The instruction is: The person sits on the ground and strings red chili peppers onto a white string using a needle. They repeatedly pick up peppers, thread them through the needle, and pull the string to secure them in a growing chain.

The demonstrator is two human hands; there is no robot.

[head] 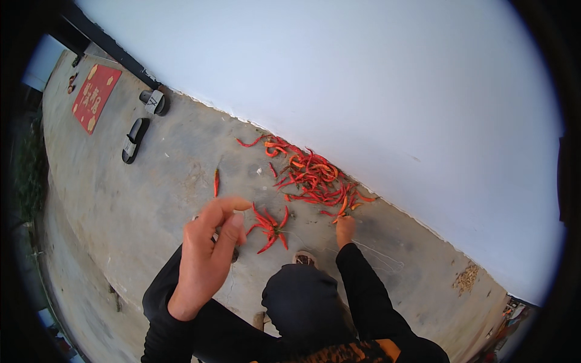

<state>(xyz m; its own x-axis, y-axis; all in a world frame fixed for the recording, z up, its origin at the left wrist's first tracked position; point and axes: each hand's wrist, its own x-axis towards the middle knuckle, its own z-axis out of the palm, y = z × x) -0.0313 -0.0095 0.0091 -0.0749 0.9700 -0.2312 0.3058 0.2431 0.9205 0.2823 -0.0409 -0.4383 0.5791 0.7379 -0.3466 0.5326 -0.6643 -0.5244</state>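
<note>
My left hand (pixel 206 254) is raised close to the camera, slightly blurred, its fingers curled, with a gap between thumb and forefinger and nothing visible in them. Beyond its fingertips, a bunch of red chili peppers (pixel 272 224) lies on the concrete, fanned out around gathered stems. A thin pale string (pixel 381 258) trails from that bunch toward the right, past my right hand (pixel 346 230). This hand is closed at the near edge of a heap of red and orange chilies (pixel 315 177), on what looks like the stem end of an orange-red chili pepper (pixel 343 206).
A white wall (pixel 363 100) rises just behind the heap. One chili (pixel 216 183) lies apart on the concrete floor (pixel 190 149). Black slippers (pixel 136 140) and a red doormat (pixel 96 97) are at upper left. My shoe (pixel 305 258) is near the string; small tan debris (pixel 466 279) lies right.
</note>
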